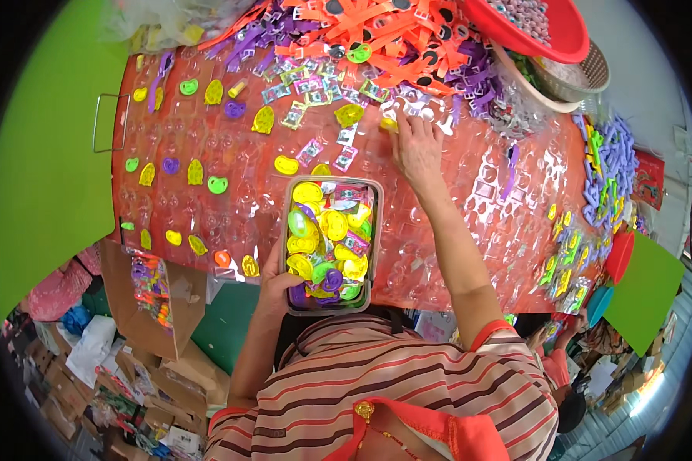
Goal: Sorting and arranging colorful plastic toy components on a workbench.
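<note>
My left hand [275, 281] grips the near left side of a clear rectangular plastic tub [377, 230]. Yellow, green and purple toy pacifiers [333, 224] fill the tub, mixed with small printed packets [350, 194]. Farther out, my right hand [418, 150] reaches over the red-topped table. Its fingers point down and close on a small yellow plastic piece [389, 124], partly hidden by the fingertips, beside shiny clear plastic. Just left of that hand lie a yellow toy pacifier [349, 115] and several loose printed packets [312, 150].
Clear blister sheets [231, 150] cover the table, some cavities holding single pieces. Orange straps [384, 34] and purple straps pile up at the back. A red basin [569, 31] stands back right, near lilac plastic parts [613, 157]. An open cardboard box [142, 296] sits below the left edge.
</note>
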A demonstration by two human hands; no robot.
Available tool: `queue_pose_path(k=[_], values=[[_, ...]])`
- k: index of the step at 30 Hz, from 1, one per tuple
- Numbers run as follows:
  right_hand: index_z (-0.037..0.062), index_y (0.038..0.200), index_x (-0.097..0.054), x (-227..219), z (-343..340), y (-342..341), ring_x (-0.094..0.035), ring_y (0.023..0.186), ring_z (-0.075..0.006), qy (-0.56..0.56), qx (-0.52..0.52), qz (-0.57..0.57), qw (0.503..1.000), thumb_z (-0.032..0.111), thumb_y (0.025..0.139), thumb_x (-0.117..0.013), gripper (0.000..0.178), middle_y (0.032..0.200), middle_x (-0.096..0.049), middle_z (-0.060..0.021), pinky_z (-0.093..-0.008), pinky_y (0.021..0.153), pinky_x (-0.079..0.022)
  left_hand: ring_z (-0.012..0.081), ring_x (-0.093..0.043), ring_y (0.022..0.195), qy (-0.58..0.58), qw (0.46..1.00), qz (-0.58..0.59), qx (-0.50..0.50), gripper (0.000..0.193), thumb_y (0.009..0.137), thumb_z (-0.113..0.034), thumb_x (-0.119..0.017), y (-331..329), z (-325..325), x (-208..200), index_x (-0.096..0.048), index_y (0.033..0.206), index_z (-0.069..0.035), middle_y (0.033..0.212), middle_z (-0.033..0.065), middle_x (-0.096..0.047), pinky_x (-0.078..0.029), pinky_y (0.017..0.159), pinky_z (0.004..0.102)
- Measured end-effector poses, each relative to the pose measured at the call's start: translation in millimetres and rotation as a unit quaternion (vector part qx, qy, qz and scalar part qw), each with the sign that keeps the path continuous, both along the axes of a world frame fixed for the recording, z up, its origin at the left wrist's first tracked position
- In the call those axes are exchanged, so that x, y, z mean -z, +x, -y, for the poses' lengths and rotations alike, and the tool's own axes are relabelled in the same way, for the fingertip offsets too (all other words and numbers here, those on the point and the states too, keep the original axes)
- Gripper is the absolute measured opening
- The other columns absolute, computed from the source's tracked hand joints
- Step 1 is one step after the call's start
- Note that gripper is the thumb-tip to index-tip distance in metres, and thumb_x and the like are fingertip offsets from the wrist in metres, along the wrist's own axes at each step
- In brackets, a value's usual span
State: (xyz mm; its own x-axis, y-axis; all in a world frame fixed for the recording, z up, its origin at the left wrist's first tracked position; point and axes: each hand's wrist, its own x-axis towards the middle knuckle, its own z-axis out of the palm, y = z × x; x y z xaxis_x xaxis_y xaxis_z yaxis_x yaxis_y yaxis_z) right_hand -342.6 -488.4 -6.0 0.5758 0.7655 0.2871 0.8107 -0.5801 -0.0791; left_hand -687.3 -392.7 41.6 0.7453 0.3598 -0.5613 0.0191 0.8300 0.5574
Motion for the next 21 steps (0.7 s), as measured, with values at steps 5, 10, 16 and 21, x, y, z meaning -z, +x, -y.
queue_pose_path(k=[5,10,16,21], values=[[0.0094,0.116,-0.068,-19,11,-26,-0.061,0.101,-0.0267,0.050,-0.034,-0.055,0.997,0.020,0.091,-0.067,0.027,0.107,-0.064,-0.0085,-0.0454,0.094,-0.041,0.0276,-0.054,0.132,0.015,0.999,-0.014,-0.031,0.093,0.067,0.000,-0.065,-18,16,-7,-0.034,0.154,-0.003,0.145,0.0135,-0.053,-0.041,0.113,0.0402],[0.0065,0.103,-0.069,-61,24,-84,-0.062,0.091,-0.0302,0.121,-0.117,-0.226,0.960,0.013,0.090,-0.066,0.014,0.093,-0.064,-0.0097,-0.0436,0.079,-0.041,0.0243,-0.050,0.137,0.041,0.999,-0.007,-0.030,0.093,0.068,-0.001,-0.065,-23,33,-12,-0.032,0.156,0.000,0.150,0.0118,-0.050,-0.038,0.115,0.0379],[0.0075,0.109,-0.066,-88,19,-150,-0.062,0.090,-0.0277,0.048,-0.147,-0.230,0.961,0.019,0.087,-0.068,0.026,0.093,-0.062,-0.0095,-0.0433,0.078,-0.043,0.0254,-0.049,0.137,0.041,0.999,-0.001,-0.005,0.094,0.068,0.000,-0.065,-29,49,-11,-0.031,0.156,-0.002,0.149,0.0125,-0.050,-0.037,0.116,0.0394],[0.0042,0.115,-0.063,-70,17,-183,-0.060,0.093,-0.0274,0.025,-0.141,-0.175,0.974,0.021,0.085,-0.069,0.035,0.099,-0.060,-0.0098,-0.0416,0.082,-0.042,0.0261,-0.049,0.137,0.021,1.000,-0.007,0.020,0.097,0.067,-0.003,-0.067,-42,50,-12,-0.029,0.156,0.000,0.149,0.0127,-0.049,-0.036,0.116,0.0395]])
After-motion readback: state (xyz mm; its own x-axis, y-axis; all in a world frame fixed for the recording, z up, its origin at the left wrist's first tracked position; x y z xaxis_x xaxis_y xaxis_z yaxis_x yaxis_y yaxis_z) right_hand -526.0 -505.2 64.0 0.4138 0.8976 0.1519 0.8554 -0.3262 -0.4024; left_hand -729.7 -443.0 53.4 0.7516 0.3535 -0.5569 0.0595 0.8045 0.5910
